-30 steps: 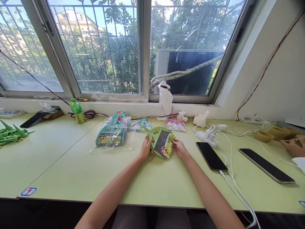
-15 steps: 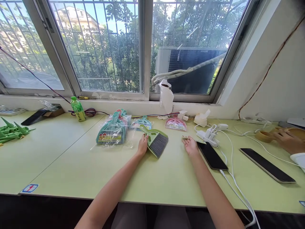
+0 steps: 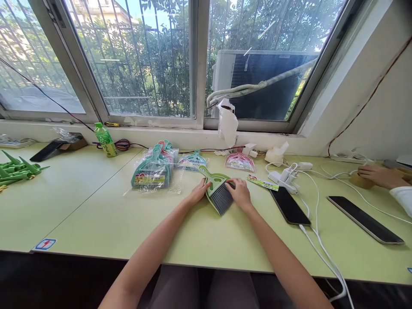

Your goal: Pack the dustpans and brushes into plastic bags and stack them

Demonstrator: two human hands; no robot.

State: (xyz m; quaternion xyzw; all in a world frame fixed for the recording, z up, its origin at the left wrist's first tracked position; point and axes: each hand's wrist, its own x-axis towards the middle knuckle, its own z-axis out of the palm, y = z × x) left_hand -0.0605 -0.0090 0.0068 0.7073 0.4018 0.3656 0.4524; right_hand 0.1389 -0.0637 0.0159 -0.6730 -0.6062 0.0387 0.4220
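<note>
A green dustpan and brush set (image 3: 222,198) with grey bristles is tilted over the table in front of me. My left hand (image 3: 200,191) grips its left edge, fingers wrapped round it. On the right side, my right hand (image 3: 238,191) holds the upper right edge of the same set, fingers bent over the bristles' top. A printed card strip (image 3: 263,183) lies flat to the right of my right hand, its end by the black phone. Left of my hands lie teal sets in clear plastic bags (image 3: 151,171).
Behind are a blue-green bagged set (image 3: 193,161) and a pink one (image 3: 240,161). A phone (image 3: 289,207), power strip (image 3: 285,178), white cables and tablet (image 3: 365,219) lie right. A person's hand (image 3: 380,175) holds tape at far right. Left: bottle (image 3: 106,140), green cones (image 3: 17,170).
My right hand has let go of the card strip, now lying on the table, and has moved left onto the brush set. The other person's hand has shifted at the tape.
</note>
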